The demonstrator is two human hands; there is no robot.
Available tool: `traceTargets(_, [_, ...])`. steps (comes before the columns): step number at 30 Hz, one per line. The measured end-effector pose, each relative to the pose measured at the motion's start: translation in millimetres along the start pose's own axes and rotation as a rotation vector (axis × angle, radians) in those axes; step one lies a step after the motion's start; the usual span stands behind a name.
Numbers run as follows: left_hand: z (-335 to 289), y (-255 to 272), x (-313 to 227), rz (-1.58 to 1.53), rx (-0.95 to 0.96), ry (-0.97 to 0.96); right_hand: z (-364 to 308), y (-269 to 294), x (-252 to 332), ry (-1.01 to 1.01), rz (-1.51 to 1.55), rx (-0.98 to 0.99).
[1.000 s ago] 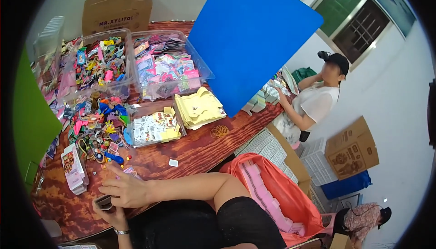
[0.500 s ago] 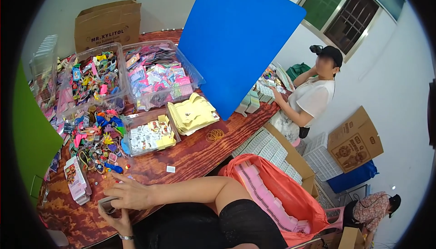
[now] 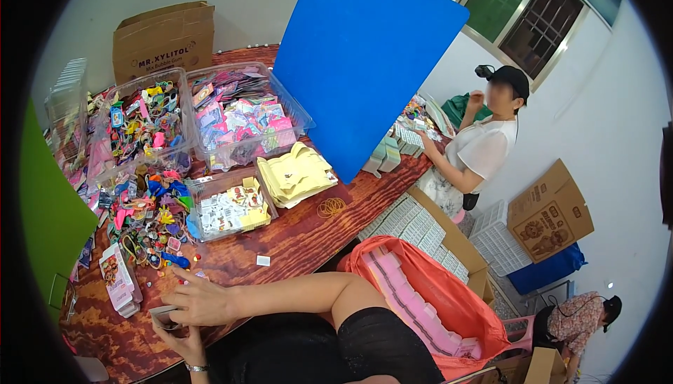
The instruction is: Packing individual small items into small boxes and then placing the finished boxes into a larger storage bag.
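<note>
Over table (image 3: 308,228), left hand (image 3: 185,345), right hand (image 3: 203,302) clasp carton (image 3: 162,311), rim crosswise, long axis unclear

Two hands (image 3: 208,305), one held box (image 3: 165,317), one blue panel (image 3: 371,55).

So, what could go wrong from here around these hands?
The small pale grey box between the left hand and right hand could crumple if squeezed hard. The right hand might scatter the loose multicoloured plastic trinkets lying just beyond it. A bump might topple the stacked pink-and-white cardboard boxes nearby.
</note>
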State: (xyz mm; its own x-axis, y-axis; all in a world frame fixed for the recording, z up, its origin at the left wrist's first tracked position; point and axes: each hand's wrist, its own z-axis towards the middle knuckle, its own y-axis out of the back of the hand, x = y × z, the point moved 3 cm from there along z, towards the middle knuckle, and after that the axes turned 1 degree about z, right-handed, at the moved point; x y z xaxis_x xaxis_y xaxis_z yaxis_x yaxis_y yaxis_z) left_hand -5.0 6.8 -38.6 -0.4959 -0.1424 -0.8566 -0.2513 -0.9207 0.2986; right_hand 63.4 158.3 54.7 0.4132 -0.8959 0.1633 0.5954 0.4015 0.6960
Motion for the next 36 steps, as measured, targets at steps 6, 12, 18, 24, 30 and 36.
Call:
traceTargets(6, [2.8,-4.0,1.9,0.018,0.009,-0.011,0.0,6.5,-5.7,-0.002,0.012,0.109])
traceTargets(12, [-3.0,7.3,19.6,-0.017,0.007,0.023,6.5,-7.6,-3.4,0.015,0.067,0.151])
traceTargets(18, [11.9,-7.6,-10.7,-0.041,0.033,-0.025,20.1,47.9,-16.2,-0.123,0.245,0.208])
traceTargets(24, [11.1,23.3,-16.7,0.113,0.007,0.052,1.0,25.8,-99.7,-0.587,0.187,0.146])
traceTargets(30, [15.9,25.1,-19.1,0.104,-0.030,0.068,-1.8,-31.7,-113.0,-0.551,0.080,0.411])
traceTargets(36, [17.4,19.8,-8.9,0.139,-0.045,0.049,-5.8,-57.0,-117.7,-0.510,-0.147,0.507])
